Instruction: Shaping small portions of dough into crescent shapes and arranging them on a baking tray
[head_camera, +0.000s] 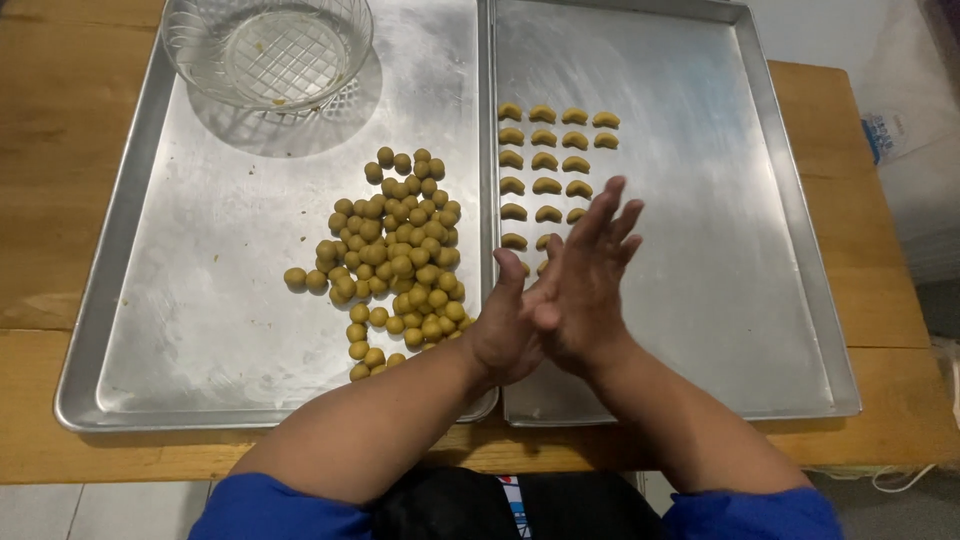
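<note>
My left hand (505, 335) and my right hand (585, 275) are pressed palm to palm over the seam between two metal trays. The right hand lies on top with its fingers spread. Whatever is between the palms is hidden. A heap of small olive-green dough balls (400, 260) sits on the left tray (180, 300), just left of my hands. On the right tray (740, 250) lie rows of crescent-shaped dough pieces (545, 160), just beyond my fingertips; the nearest ones are partly covered by my right hand.
An empty clear glass bowl (268, 50) stands at the far end of the left tray. Both trays rest on a wooden table (60, 180). A white packet (885, 135) lies beyond the table's right edge.
</note>
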